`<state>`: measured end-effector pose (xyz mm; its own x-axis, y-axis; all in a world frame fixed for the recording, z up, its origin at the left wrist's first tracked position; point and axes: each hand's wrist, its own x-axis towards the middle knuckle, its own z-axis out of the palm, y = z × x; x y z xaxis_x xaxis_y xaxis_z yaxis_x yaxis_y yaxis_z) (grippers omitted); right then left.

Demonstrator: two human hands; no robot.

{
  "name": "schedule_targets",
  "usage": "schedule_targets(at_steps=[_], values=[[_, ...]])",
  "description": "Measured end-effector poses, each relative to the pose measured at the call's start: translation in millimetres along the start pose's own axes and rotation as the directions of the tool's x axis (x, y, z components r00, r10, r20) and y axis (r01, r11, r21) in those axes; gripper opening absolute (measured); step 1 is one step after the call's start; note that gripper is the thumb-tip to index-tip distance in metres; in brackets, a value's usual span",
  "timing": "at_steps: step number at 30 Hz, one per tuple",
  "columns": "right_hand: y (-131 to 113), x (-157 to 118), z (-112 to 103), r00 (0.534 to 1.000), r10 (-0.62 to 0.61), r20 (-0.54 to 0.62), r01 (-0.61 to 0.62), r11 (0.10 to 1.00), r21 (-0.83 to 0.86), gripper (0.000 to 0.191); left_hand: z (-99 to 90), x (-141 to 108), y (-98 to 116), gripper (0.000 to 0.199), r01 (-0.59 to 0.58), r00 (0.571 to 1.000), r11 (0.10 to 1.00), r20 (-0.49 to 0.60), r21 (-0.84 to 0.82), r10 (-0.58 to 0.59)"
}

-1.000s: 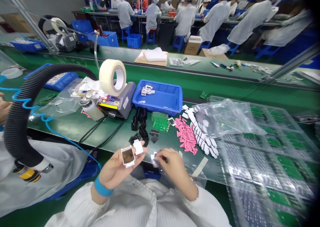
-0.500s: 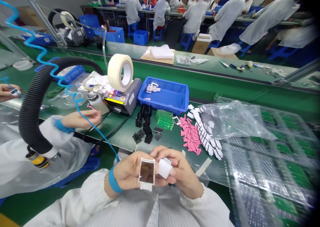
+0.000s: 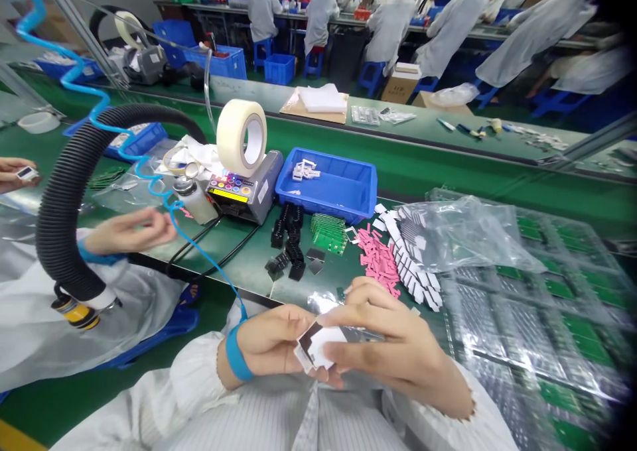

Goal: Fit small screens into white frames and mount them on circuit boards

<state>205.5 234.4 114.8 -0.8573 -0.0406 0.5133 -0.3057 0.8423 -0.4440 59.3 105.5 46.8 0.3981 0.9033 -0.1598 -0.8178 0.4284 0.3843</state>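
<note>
My left hand (image 3: 271,339), with a blue wrist strap (image 3: 237,353), holds a small white display frame (image 3: 302,357) with a dark screen in it, now tilted. Pinched in the fingers of my right hand (image 3: 398,345) is a white square sheet (image 3: 327,345), which overlaps the screen; whether it lies flat on it I cannot tell. Beyond my hands on the bench lie pink strips (image 3: 377,258), a fan of white pieces (image 3: 415,282), black parts (image 3: 291,242) and green circuit boards (image 3: 328,233).
A blue tray (image 3: 343,205) with white frames stands beside a tape dispenser (image 3: 243,202) carrying a tape roll (image 3: 229,136). A black hose (image 3: 57,205) and blue coiled cord (image 3: 89,99) hang at left, near a co-worker's hand (image 3: 129,231). Plastic trays with circuit boards (image 3: 572,331) fill the right.
My right hand has brought the white sheet over the display frame, and my left hand has tilted the frame. At left, the co-worker's hand has shifted left.
</note>
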Motion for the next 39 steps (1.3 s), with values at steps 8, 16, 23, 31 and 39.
schedule_targets(at_steps=[8, 16, 23, 31, 39], values=[[-4.6, -1.0, 14.5, 0.997, 0.020, 0.079, -0.016, 0.998, -0.053, 0.014, -3.3, -0.9, -7.6, 0.040, -0.010, 1.000, 1.000, -0.017, -0.012, 0.010], [54.8, -35.2, 21.6, 0.806, 0.555, -0.205, -0.569, 0.822, -0.012, 0.045, -16.2, -2.6, -12.0, 0.047, -0.080, 0.995, 0.996, -0.054, 0.035, 0.082], [126.4, -64.1, 50.2, 0.437, 0.809, -0.393, -0.890, 0.324, -0.322, 0.018, -14.9, -3.6, -7.4, 0.043, -0.161, 0.983, 0.987, -0.087, 0.019, 0.162], [124.5, -65.1, 53.2, 0.409, 0.814, -0.412, -0.899, 0.283, -0.334, 0.018, -10.6, -4.3, 2.2, 0.043, -0.243, 0.954, 0.969, -0.172, 0.032, 0.245], [24.5, -10.5, 32.8, 0.819, 0.467, -0.333, -0.532, 0.835, -0.138, 0.018, -10.4, -5.5, 2.3, 0.044, -0.267, 0.915, 0.948, -0.264, 0.174, 0.306]])
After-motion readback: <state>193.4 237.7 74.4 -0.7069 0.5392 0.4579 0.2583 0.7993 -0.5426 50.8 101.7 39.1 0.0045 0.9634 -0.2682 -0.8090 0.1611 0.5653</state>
